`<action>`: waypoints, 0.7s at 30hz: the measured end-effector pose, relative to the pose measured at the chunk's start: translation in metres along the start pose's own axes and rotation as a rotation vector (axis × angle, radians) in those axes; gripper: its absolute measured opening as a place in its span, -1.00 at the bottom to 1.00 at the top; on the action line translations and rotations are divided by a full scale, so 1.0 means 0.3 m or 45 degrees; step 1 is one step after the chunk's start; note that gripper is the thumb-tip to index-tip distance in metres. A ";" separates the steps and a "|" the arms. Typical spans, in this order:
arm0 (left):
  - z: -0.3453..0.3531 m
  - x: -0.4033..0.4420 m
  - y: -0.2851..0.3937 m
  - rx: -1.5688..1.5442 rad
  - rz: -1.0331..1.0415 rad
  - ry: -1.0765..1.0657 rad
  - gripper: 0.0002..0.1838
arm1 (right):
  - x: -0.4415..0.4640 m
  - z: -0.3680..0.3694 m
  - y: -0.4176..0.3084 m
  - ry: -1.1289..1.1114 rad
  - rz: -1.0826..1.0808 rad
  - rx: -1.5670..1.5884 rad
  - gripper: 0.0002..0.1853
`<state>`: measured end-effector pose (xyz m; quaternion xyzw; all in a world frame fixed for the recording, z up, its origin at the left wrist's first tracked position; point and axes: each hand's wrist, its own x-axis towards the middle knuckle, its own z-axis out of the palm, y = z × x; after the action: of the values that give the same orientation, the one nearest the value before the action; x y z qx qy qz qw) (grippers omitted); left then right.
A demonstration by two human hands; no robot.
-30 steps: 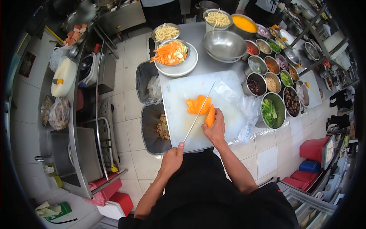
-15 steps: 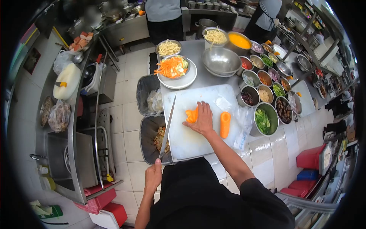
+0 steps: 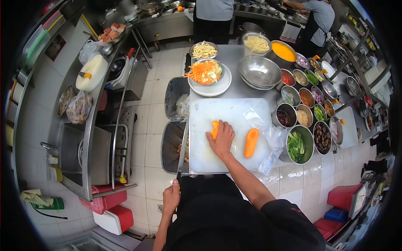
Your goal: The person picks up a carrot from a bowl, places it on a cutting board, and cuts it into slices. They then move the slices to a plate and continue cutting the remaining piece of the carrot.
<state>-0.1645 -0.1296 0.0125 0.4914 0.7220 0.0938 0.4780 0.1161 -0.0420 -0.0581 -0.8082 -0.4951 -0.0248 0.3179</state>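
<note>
A white cutting board (image 3: pixel 201 144) lies on the steel table. My right hand (image 3: pixel 222 139) rests over orange carrot slices (image 3: pixel 215 129) on the board, its fingers curved around them and partly hiding them. To the right of that hand lies a thick carrot piece (image 3: pixel 251 143), untouched. My left hand (image 3: pixel 171 196) is closed on the handle of a long knife (image 3: pixel 183 151), whose blade points up along the board's left edge. A clear plastic bag (image 3: pixel 273 146) lies at the board's right side.
Shredded vegetables (image 3: pixel 204 72) sit in a bowl on white plates behind the board, near an empty metal bowl (image 3: pixel 260 72). Several metal containers of ingredients stand right, including greens (image 3: pixel 295 144). Bins (image 3: pixel 171 146) stand left. Two people (image 3: pixel 214 12) are at the back.
The carrot piece was set down right of the slices, and my right hand moved onto them. My left hand drew the knife off them to the board's left. The view has also shifted.
</note>
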 end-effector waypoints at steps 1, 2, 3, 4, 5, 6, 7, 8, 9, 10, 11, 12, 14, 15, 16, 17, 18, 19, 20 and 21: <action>0.005 0.005 -0.004 -0.003 -0.002 0.003 -0.18 | 0.003 -0.032 -0.017 -0.008 -0.003 0.013 -0.27; 0.007 0.012 -0.008 0.030 0.035 0.021 -0.18 | 0.008 -0.050 -0.025 -0.013 -0.004 0.026 -0.30; 0.006 0.018 -0.008 0.064 0.074 0.039 -0.18 | 0.020 -0.046 -0.012 -0.012 -0.005 0.027 -0.30; 0.004 0.026 -0.007 0.064 0.076 0.040 -0.18 | 0.044 -0.042 0.007 0.011 0.008 0.025 -0.34; 0.000 0.032 -0.005 0.066 0.093 0.036 -0.18 | 0.070 -0.039 0.028 0.031 0.023 0.023 -0.39; -0.005 0.037 -0.003 0.069 0.109 0.029 -0.18 | 0.107 -0.052 0.044 0.030 0.025 0.022 -0.39; -0.016 0.035 0.010 0.073 0.109 0.021 -0.18 | 0.156 -0.073 0.060 -0.201 0.082 0.127 -0.49; -0.032 0.036 0.032 0.078 0.046 -0.033 -0.18 | 0.206 -0.087 0.064 -0.423 0.143 0.232 -0.59; -0.044 0.044 0.047 0.084 -0.015 -0.089 -0.18 | 0.248 -0.088 0.062 -0.410 0.156 0.224 -0.59; -0.053 0.058 0.049 0.089 -0.004 -0.104 -0.18 | 0.286 -0.090 0.062 -0.661 0.143 0.131 -0.65; -0.063 0.073 0.047 0.154 0.045 -0.112 -0.18 | 0.315 -0.094 0.062 -0.913 0.129 0.036 -0.71; -0.072 0.088 0.044 0.215 0.094 -0.117 -0.19 | 0.335 -0.080 0.072 -0.907 0.137 0.024 -0.71; -0.094 0.113 0.038 0.232 0.116 -0.150 -0.18 | 0.358 -0.029 0.104 -0.950 0.139 0.309 -0.82; -0.106 0.125 0.035 0.252 0.134 -0.169 -0.18 | 0.368 -0.028 0.106 -0.946 0.146 0.300 -0.82; -0.116 0.139 0.028 0.252 0.139 -0.179 -0.18 | 0.377 -0.028 0.109 -0.891 0.216 0.489 -0.82; -0.126 0.156 0.019 0.258 0.155 -0.184 -0.19 | 0.383 -0.032 0.113 -0.827 0.286 0.677 -0.82; -0.136 0.169 0.023 0.265 0.172 -0.191 -0.19 | 0.385 -0.056 0.107 -0.817 0.295 0.667 -0.82; -0.150 0.176 0.025 0.268 0.180 -0.207 -0.19 | 0.383 -0.086 0.106 -0.678 0.386 0.839 -0.84; -0.169 0.177 0.027 0.239 0.153 -0.211 -0.19 | 0.377 -0.116 0.106 -0.533 0.476 1.009 -0.87; -0.185 0.182 0.030 0.213 0.128 -0.214 -0.20 | 0.348 -0.145 0.109 -0.520 0.488 1.001 -0.87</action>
<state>-0.2057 -0.0628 0.0145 0.5712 0.6593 0.0154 0.4887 0.2079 0.0064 -0.0024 -0.6918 -0.3613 0.3826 0.4944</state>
